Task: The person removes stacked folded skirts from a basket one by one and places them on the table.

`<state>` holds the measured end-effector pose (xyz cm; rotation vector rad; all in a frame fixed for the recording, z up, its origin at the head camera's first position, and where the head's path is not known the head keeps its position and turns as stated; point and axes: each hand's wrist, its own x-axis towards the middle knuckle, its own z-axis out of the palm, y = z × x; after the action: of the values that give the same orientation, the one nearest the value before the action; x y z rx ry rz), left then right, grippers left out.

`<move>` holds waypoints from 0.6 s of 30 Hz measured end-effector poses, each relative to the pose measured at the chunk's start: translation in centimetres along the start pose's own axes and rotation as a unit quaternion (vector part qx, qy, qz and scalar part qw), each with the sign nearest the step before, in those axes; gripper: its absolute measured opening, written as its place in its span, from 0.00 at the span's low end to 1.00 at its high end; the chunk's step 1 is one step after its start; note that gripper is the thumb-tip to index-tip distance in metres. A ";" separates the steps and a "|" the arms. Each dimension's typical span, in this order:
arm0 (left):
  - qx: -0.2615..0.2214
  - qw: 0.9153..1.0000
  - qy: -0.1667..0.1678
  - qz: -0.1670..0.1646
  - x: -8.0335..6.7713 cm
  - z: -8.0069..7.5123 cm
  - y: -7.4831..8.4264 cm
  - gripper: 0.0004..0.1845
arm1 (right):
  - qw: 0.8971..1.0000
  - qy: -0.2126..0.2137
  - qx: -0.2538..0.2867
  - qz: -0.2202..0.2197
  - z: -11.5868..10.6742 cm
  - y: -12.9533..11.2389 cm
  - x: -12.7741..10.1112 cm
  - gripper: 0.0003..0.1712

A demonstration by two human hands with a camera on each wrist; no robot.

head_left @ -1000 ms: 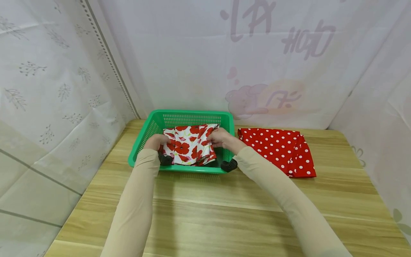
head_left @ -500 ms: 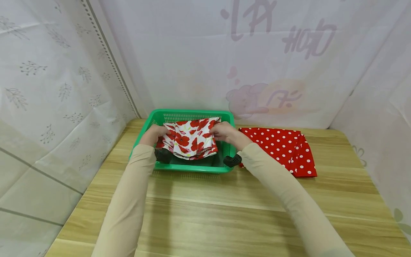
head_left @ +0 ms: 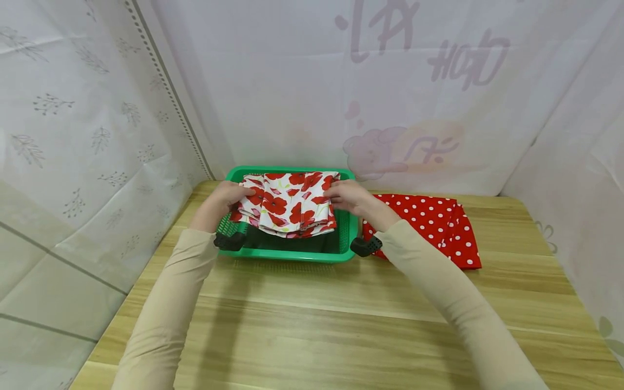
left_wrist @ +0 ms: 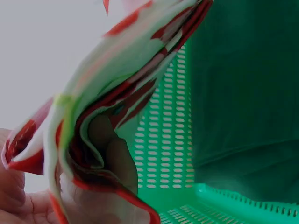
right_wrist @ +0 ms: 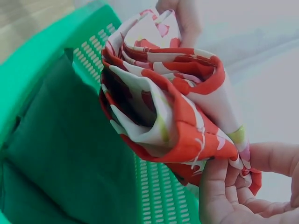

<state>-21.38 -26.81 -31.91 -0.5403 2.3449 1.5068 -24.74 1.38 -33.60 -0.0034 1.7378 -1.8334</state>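
Observation:
A folded white cloth with red poppies (head_left: 287,205) hangs between both hands above the green plastic basket (head_left: 287,254). My left hand (head_left: 220,203) pinches its left end; in the left wrist view the fingers tuck into the folds. The right end is gripped by my right hand (head_left: 355,199), thumb on one side and curled fingers on the other. Several layers of the poppy cloth (right_wrist: 187,107) show edge-on in the right wrist view. Beneath it, dark green fabric (right_wrist: 70,149) lies inside the basket.
A folded red cloth with white dots (head_left: 429,222) lies on the wooden table (head_left: 312,325) right of the basket. Patterned white curtains (head_left: 273,97) stand behind and at the sides. Small black devices (head_left: 365,247) sit at both wrists.
Both hands have lifted the poppy cloth up from inside the basket to above it. The hands have moved slightly apart, and dark green fabric shows below. The dotted cloth stays put.

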 end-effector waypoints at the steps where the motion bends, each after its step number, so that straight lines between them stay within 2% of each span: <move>1: -0.003 1.000 -0.004 0.005 -0.2 0.0 -0.1 0.21 | 1.000 -0.002 -0.005 -0.004 0.1 0.0 -0.3 0.35; 10: -0.022 0.999 -0.023 0.041 -3.8 -0.5 -0.7 0.25 | 0.999 -0.010 -0.033 -0.037 1.1 0.4 -3.2 0.32; 18: -0.027 0.996 -0.025 0.085 -7.1 -1.4 -3.0 0.26 | 0.996 -0.042 -0.038 -0.071 2.2 1.8 -5.9 0.27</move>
<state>-13.84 -28.17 -30.58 -0.3193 2.3698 1.6402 -18.33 1.95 -32.58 -0.2369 1.7872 -1.8380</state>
